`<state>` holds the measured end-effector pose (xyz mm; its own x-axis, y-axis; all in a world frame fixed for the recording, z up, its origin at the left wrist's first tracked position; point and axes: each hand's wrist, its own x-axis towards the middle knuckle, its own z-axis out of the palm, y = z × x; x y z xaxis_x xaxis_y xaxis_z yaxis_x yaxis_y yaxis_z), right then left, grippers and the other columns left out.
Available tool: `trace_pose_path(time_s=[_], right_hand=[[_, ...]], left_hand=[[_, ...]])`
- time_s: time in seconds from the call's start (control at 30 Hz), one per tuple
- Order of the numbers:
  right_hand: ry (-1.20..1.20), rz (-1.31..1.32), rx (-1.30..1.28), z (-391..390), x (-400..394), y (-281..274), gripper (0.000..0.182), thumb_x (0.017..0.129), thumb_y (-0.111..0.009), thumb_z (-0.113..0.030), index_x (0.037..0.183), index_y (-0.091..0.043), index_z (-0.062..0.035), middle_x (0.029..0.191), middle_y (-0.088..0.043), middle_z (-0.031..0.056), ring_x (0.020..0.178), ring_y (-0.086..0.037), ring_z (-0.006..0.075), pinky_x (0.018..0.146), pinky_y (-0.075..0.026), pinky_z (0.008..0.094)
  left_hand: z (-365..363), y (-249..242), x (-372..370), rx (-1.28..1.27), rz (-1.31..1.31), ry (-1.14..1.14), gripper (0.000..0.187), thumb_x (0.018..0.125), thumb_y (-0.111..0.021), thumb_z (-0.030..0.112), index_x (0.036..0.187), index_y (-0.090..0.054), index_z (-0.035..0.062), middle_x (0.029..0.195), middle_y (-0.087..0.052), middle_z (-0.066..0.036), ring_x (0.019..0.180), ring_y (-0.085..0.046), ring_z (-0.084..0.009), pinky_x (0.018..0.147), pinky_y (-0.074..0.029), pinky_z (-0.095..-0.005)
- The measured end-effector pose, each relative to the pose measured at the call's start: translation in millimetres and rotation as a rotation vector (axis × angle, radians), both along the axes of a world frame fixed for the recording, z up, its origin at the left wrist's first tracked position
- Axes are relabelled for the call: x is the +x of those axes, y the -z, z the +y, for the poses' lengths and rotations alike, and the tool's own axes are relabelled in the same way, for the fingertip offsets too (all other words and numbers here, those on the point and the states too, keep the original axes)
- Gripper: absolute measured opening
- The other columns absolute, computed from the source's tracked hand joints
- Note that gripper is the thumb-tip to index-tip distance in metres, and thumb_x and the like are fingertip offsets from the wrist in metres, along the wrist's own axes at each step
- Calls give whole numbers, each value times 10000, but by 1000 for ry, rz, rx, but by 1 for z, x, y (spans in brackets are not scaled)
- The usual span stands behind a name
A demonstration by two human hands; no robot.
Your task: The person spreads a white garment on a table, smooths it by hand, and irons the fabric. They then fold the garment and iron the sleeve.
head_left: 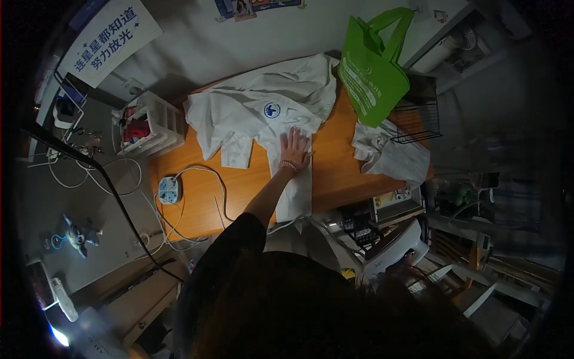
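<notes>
A white lab-coat-like garment (257, 113) with a round blue emblem lies spread and creased over the wooden tabletop (335, 179). My left hand (293, 149) presses flat on a long white strip of it, fingers stretched out and a beaded bracelet at the wrist. To the right of my body, lower in view, a white clothes iron (391, 254) is raised beside the table's front edge. My right hand (409, 258) shows only as a dim patch at the iron's handle, closed around it; most of it is hidden in shadow.
A green tote bag (373, 72) stands at the back right beside a black wire basket (418, 122). Crumpled white cloth (394, 152) lies at the right end. Left are a plastic drawer unit (161, 122) and a power strip (170, 189) with loose cords.
</notes>
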<state>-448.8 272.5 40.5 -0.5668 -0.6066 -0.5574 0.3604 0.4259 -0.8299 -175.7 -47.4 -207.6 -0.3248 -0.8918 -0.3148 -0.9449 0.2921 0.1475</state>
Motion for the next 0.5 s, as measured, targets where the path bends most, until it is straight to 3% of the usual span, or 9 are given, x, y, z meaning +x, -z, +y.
trace_pose_path(time_s=[0.03,0.1,0.13,0.2,0.3,0.33,0.4,0.43,0.5], right_hand=[[2,5,-4,15,-8,22,289,977,-546,-267,1134,-494,-30,905,-594,85,757,-575,143,658,-494,289],[-346,1133,-255,52,-28,82,369,981,-538,-253,1236,-462,3,1039,-582,121,835,-589,179,712,-509,318],[-346,1135,-255,52,-27,82,369,981,-538,-253,1236,-462,3,1039,-582,121,835,-589,179,712,-509,318],[103,110,-272,46,-15,69,418,964,-565,-229,1284,-444,10,1085,-569,118,914,-591,212,778,-506,344],[229,41,-363,-7,34,1,429,930,-621,-217,1264,-465,2,1065,-570,92,939,-578,206,816,-491,345],[224,34,-366,-17,43,-16,429,930,-621,-217,1264,-465,2,1065,-570,92,939,-578,206,816,-491,345],[212,318,-87,-28,55,-36,470,889,-679,-207,1267,-479,-11,1039,-577,80,923,-567,185,806,-485,360],[209,315,-91,-23,49,-21,470,889,-679,-207,1267,-479,-11,1039,-577,80,923,-567,185,806,-485,360],[-41,782,-321,-14,39,10,478,876,-698,-202,1266,-497,-12,1010,-584,82,913,-565,179,759,-493,356]], left_hand=[[-5,22,-4,-184,188,-22,671,928,-468,458,1513,-276,193,1613,-96,-112,1483,-48,-346,1148,-75,-610],[-16,43,-9,-370,378,-44,667,931,-467,450,1513,-277,186,1612,-93,-121,1483,-56,-341,1158,-85,-585],[-20,46,-13,-340,293,-29,669,930,-476,430,1513,-273,173,1610,-92,-133,1483,-65,-336,1165,-92,-567],[-14,45,-14,-301,202,-17,671,928,-484,411,1513,-269,160,1607,-92,-144,1483,-74,-331,1171,-98,-549],[-2,25,-8,-296,189,-10,684,935,-485,400,1521,-241,142,1601,-79,-178,1483,-67,-336,1171,-88,-551],[16,7,-7,-303,155,-123,698,937,-492,393,1525,-222,134,1599,-71,-191,1482,-62,-348,1173,-88,-545],[52,-1,3,-317,119,-239,712,938,-499,387,1530,-202,127,1597,-63,-204,1481,-56,-360,1174,-88,-538],[72,10,12,-325,249,-295,722,934,-518,380,1531,-203,123,1595,-62,-214,1478,-51,-371,1177,-89,-528],[95,22,30,-328,383,-357,733,929,-537,372,1531,-204,120,1592,-61,-224,1476,-46,-383,1180,-89,-517]])
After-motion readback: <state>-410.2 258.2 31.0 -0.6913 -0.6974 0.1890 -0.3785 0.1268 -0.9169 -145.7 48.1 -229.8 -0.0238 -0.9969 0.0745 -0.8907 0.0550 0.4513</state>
